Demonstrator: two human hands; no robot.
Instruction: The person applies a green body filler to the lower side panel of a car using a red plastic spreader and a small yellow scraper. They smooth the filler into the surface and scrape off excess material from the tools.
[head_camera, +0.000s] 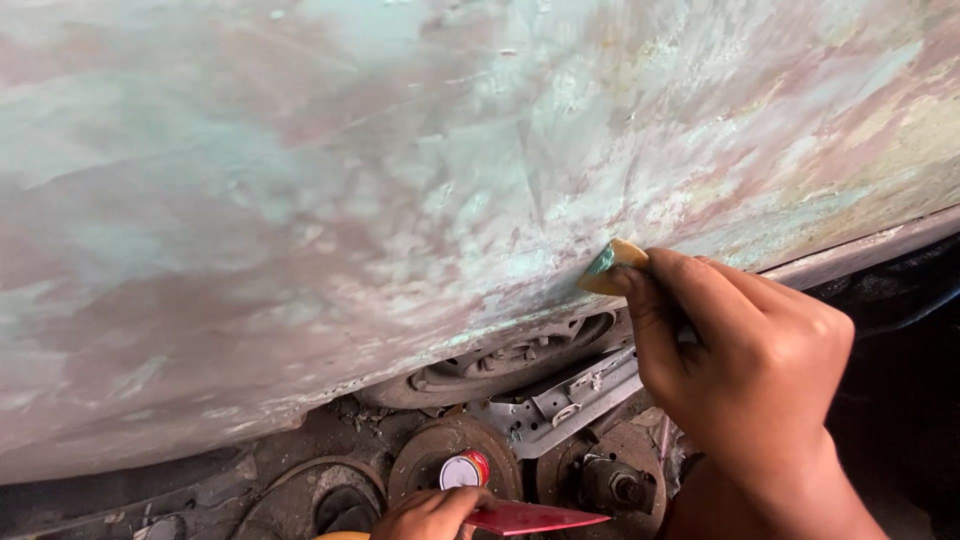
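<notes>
Right hand (745, 370) nearest cam, fingers pinching small tan spreader (612, 266) w/ green filler, its edge pressed to panel (330, 200) near lower edge, long axis running up-left. Left hand (432, 512) at btm, curled round red scraper (535, 518), blade pointing right, beside small can (465, 470).
</notes>
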